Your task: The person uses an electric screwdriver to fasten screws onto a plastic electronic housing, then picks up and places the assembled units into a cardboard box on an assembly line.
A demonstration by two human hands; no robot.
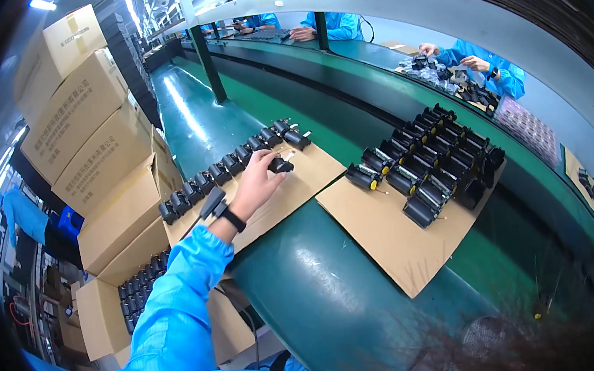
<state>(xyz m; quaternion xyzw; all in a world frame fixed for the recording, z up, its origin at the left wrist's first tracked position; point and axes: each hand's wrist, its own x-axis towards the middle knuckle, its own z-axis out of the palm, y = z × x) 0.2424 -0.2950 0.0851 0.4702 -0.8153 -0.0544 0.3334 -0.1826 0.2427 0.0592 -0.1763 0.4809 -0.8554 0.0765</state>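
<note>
My left hand (257,181) reaches out over a cardboard sheet (310,173) on the green belt, fingers closed on a small black motor part (280,164). The part sits at the sheet's surface, just in front of a row of several like black parts (224,168) lined up along the sheet's far edge. A black band is on my wrist and a blue sleeve covers my arm. My right hand is out of view.
A second cardboard sheet (395,237) to the right carries several black cylindrical motors (431,169). Stacked cardboard boxes (93,148) stand at the left, with an open box of black parts (139,290) below. Co-workers in blue (486,67) work across the conveyor (321,290).
</note>
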